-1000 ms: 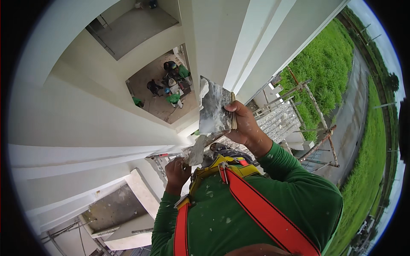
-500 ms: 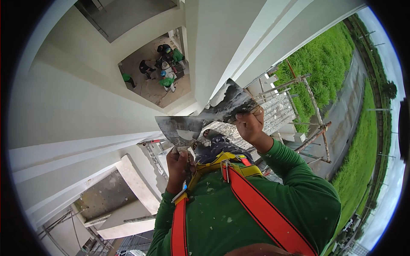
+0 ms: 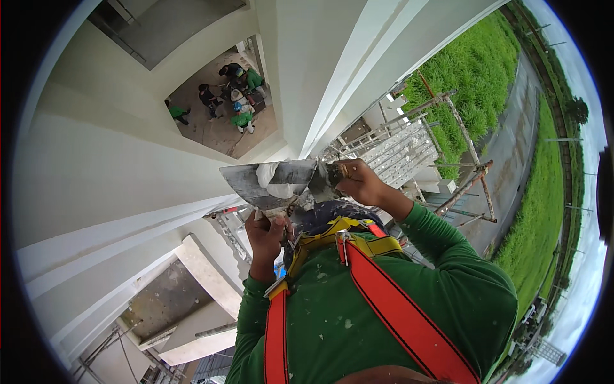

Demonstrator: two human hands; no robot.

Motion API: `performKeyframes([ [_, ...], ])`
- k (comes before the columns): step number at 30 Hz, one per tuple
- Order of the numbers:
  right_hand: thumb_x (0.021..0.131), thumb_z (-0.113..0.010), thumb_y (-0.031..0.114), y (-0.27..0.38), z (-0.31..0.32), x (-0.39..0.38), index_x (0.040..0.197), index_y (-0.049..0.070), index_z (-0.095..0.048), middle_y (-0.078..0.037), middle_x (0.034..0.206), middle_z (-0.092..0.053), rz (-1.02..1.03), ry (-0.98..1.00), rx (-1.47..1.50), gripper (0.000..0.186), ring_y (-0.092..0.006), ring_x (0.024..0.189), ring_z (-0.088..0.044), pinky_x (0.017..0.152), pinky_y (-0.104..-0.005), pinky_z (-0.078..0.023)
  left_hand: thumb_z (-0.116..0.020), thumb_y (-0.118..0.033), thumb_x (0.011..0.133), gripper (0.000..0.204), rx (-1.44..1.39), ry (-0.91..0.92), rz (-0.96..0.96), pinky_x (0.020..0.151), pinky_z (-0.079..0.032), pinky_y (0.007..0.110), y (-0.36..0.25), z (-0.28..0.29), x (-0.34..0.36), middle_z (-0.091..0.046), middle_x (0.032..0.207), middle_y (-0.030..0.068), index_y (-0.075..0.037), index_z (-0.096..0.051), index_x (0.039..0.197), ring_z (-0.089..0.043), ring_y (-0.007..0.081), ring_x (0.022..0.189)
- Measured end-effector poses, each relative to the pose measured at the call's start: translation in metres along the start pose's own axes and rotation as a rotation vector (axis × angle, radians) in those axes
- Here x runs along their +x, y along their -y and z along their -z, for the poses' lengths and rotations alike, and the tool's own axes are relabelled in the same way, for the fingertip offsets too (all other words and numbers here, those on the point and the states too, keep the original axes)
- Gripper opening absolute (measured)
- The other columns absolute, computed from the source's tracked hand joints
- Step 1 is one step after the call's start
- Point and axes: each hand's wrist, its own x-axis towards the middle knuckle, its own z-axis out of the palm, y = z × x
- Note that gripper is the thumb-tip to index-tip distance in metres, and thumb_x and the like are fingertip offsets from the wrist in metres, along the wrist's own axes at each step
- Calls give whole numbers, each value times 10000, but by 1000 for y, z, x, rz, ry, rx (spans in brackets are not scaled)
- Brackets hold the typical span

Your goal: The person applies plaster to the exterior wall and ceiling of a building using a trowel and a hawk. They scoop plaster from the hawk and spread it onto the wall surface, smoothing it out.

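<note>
The left hand (image 3: 267, 233) is closed around the handle of a broad metal trowel (image 3: 256, 182), whose flat blade rises just above the fist and spreads to the left, in front of the white wall (image 3: 115, 166). A lump of white plaster (image 3: 276, 180) sits on the blade's right part. The right hand (image 3: 361, 182) is clamped on the handle of a smaller putty knife (image 3: 323, 182); its blade points left and meets the trowel at the plaster, so the two tools touch between the hands. The right hand lies higher and to the right of the left one, near but not touching it. Both hands are held up in front of the chest, above a green long-sleeved shirt (image 3: 384, 307) crossed by orange harness straps (image 3: 384, 301). Far below, several people (image 3: 233, 96) in green stand on a floor, and scaffolding (image 3: 416, 153) rises beside grass (image 3: 473, 70).
</note>
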Motion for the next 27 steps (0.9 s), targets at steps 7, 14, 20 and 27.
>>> performKeyframes([
  [7,859,-484,137,40,-11,-15,1174,-43,-564,-149,1018,-684,-769,-185,1315,372,-280,873,-699,798,-414,-564,-778,-135,832,210,957,-389,-357,522,-468,333,32,-4,28,-631,658,98,-4,-614,837,-610,224,529],
  [14,877,-488,151,61,32,-6,1222,-27,-557,-148,1053,-688,-592,92,1525,394,-286,915,-699,850,-423,-551,-716,-76,740,163,1458,-254,-1048,547,-547,381,40,-18,40,-683,805,133,-14,-631,864,-672,307,636],
  [20,846,-545,-30,86,139,26,1168,-30,-607,-120,1043,-696,30,-364,1027,328,-267,897,-689,879,-359,-545,-772,-60,756,201,1270,-285,-775,465,-471,353,68,-54,44,-600,674,93,-31,-592,840,-590,250,499],
  [27,730,-708,-12,259,271,102,1218,129,-690,-52,1055,-677,1220,-862,-978,508,-252,906,-610,788,-377,-500,-791,-186,798,237,1286,-433,-691,513,-507,376,84,-104,66,-626,646,101,-46,-602,766,-640,296,539],
])
